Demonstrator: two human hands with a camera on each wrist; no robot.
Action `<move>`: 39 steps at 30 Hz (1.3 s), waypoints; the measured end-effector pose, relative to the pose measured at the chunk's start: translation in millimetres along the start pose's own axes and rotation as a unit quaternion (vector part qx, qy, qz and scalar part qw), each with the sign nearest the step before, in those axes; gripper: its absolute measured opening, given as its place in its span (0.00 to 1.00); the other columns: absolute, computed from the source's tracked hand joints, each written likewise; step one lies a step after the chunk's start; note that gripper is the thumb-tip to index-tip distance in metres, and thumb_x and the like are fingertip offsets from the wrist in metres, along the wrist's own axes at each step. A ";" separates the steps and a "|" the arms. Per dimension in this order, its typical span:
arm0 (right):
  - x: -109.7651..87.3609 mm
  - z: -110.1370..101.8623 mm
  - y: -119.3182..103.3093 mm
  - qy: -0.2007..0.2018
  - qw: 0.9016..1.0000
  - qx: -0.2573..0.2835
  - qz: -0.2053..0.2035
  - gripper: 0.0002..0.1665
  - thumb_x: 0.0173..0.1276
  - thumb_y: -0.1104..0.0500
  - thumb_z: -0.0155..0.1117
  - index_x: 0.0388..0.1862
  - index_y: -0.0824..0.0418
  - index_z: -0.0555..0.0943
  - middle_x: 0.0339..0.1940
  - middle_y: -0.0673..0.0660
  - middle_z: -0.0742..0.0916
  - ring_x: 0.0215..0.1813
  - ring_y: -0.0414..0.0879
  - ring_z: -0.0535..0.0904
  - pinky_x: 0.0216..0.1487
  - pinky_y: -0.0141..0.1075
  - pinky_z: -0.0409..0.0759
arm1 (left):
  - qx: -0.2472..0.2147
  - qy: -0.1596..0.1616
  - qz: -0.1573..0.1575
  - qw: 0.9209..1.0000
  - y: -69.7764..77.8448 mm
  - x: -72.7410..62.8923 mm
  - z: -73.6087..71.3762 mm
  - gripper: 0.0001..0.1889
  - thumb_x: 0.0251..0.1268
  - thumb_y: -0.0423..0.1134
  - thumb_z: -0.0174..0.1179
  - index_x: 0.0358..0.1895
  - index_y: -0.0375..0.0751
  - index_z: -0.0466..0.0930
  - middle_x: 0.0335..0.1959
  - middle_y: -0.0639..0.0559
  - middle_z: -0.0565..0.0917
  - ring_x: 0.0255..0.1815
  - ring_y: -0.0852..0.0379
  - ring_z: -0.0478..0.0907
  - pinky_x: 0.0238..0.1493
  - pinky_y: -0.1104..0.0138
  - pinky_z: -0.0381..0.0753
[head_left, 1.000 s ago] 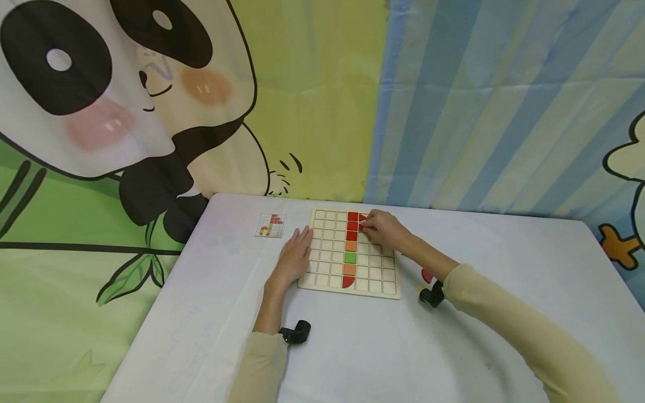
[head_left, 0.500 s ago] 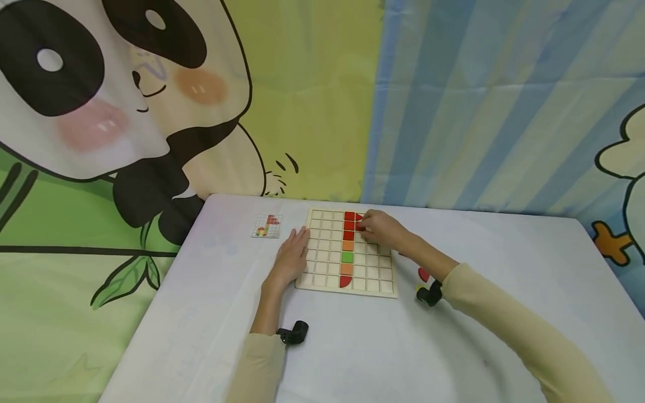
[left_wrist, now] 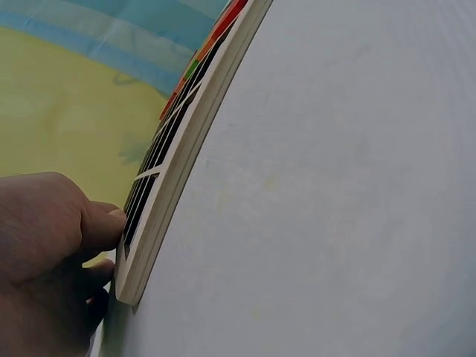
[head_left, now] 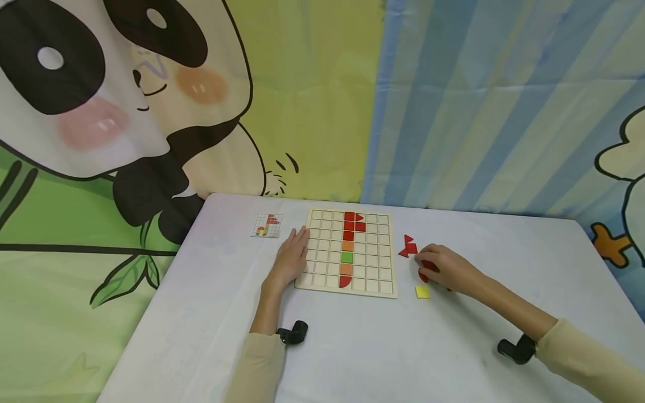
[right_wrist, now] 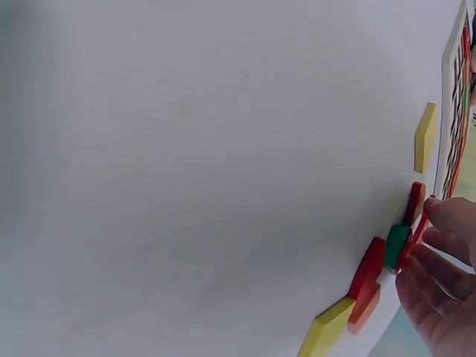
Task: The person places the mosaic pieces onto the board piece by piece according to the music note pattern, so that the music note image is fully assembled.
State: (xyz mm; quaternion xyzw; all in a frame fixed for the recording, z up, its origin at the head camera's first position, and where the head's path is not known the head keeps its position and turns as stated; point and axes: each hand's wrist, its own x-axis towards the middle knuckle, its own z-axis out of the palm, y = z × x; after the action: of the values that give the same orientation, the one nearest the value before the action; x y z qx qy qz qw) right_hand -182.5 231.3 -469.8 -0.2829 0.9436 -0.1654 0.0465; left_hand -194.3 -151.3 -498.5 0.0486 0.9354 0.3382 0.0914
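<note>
Your right hand is nearer: thumb and fingers curl around a red piece, right of the grid board on the desk. Can't tell if it's pinched, or its long axis. Your left hand rests straight-fingered at the board's left edge. On board: four red squares, one red triangle, one rounded red piece, two orange squares, one green square. One pattern card. Two loose yellow pieces; other loose ones partly hidden.

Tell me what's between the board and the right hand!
Some small red pieces lie between the board and the right hand; the head view shows them.
</note>
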 end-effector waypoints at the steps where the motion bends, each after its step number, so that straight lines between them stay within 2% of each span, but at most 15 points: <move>1: -3.6 -0.2 0.7 0.003 1.000 -0.008 -0.001 0.17 0.64 0.64 0.76 0.52 0.67 0.87 0.48 0.62 0.88 0.50 0.57 0.83 0.51 0.48 0.89 | -0.001 0.001 -0.001 1.000 -0.3 -0.1 -0.1 0.28 0.83 0.34 0.43 0.81 0.35 0.56 0.85 0.43 0.52 0.87 0.41 0.41 0.86 0.45 0.41; 7: -14.8 -6.9 2.7 0.028 0.999 -0.032 -0.005 0.19 0.61 0.65 0.78 0.51 0.67 0.88 0.50 0.63 0.88 0.51 0.58 0.84 0.49 0.47 0.89 | -0.004 0.002 -0.004 1.000 -0.3 -0.5 -0.9 0.28 0.83 0.33 0.43 0.82 0.35 0.56 0.85 0.43 0.52 0.87 0.42 0.41 0.86 0.45 0.41; 11: -15.4 -8.9 7.1 0.017 0.999 -0.030 -0.013 0.16 0.61 0.67 0.77 0.49 0.66 0.89 0.48 0.61 0.89 0.51 0.57 0.84 0.48 0.46 0.89 | -0.003 0.003 -0.004 1.000 -0.5 -0.2 -1.1 0.28 0.83 0.33 0.42 0.82 0.35 0.55 0.86 0.44 0.52 0.87 0.42 0.41 0.86 0.45 0.41; 16: -8.5 -8.8 11.1 -0.009 0.999 -0.039 -0.020 0.13 0.62 0.67 0.76 0.46 0.67 0.90 0.48 0.61 0.90 0.51 0.59 0.86 0.50 0.48 0.89 | -0.006 0.004 -0.004 1.000 -1.3 -0.6 -0.7 0.28 0.83 0.33 0.43 0.82 0.35 0.56 0.86 0.44 0.52 0.87 0.42 0.41 0.85 0.44 0.41; 21: 1.7 -7.6 14.8 -0.018 0.998 -0.060 0.006 0.17 0.62 0.66 0.76 0.51 0.69 0.89 0.51 0.66 0.90 0.54 0.62 0.86 0.50 0.49 0.89 | -0.007 0.006 -0.002 1.000 -1.9 -0.6 0.2 0.28 0.84 0.34 0.42 0.82 0.35 0.55 0.86 0.44 0.52 0.88 0.42 0.40 0.86 0.45 0.40; 24: 7.0 -6.5 19.2 -0.018 0.997 -0.070 0.020 0.18 0.63 0.66 0.76 0.52 0.70 0.88 0.53 0.67 0.89 0.56 0.63 0.85 0.51 0.50 0.89 | -0.004 0.005 -0.001 1.000 -2.5 0.0 1.2 0.28 0.84 0.34 0.42 0.82 0.36 0.55 0.86 0.44 0.52 0.88 0.43 0.40 0.86 0.47 0.40; 30: 16.7 -5.2 29.1 -0.007 0.998 -0.064 0.005 0.15 0.64 0.67 0.75 0.49 0.68 0.87 0.47 0.64 0.90 0.50 0.60 0.86 0.51 0.51 0.89 | 0.001 0.002 -0.001 1.000 -2.9 1.0 2.1 0.28 0.84 0.34 0.42 0.82 0.36 0.55 0.86 0.44 0.52 0.88 0.43 0.41 0.86 0.47 0.40; 32: 21.6 -7.2 29.4 -0.003 0.999 -0.052 0.009 0.14 0.65 0.65 0.74 0.49 0.67 0.87 0.46 0.62 0.90 0.48 0.57 0.86 0.50 0.49 0.89 | 0.001 0.005 0.002 1.000 -2.4 1.5 2.0 0.28 0.84 0.34 0.42 0.82 0.35 0.55 0.86 0.43 0.52 0.88 0.42 0.41 0.86 0.47 0.40; 36: 36.4 -13.7 20.8 0.014 1.000 0.012 0.009 0.13 0.66 0.66 0.73 0.49 0.68 0.87 0.44 0.61 0.90 0.43 0.53 0.86 0.44 0.44 0.89 | -0.004 0.003 0.001 1.000 -1.7 2.0 2.0 0.28 0.84 0.34 0.42 0.82 0.36 0.55 0.86 0.44 0.52 0.88 0.44 0.40 0.86 0.47 0.40; 39: 51.6 -14.1 3.3 0.016 0.997 0.072 -0.021 0.12 0.67 0.69 0.70 0.48 0.71 0.87 0.42 0.61 0.90 0.39 0.49 0.85 0.37 0.37 0.86 | -0.002 -0.001 -0.006 1.000 -2.0 0.8 1.9 0.28 0.84 0.34 0.42 0.82 0.37 0.54 0.86 0.45 0.51 0.88 0.45 0.40 0.86 0.48 0.39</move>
State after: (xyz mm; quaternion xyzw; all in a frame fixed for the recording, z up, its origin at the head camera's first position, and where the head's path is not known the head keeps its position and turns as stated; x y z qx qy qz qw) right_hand -229.9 209.6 -457.3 -0.2960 0.9236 -0.2388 0.0481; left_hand -194.7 -151.4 -501.4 0.0433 0.9348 0.3397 0.0941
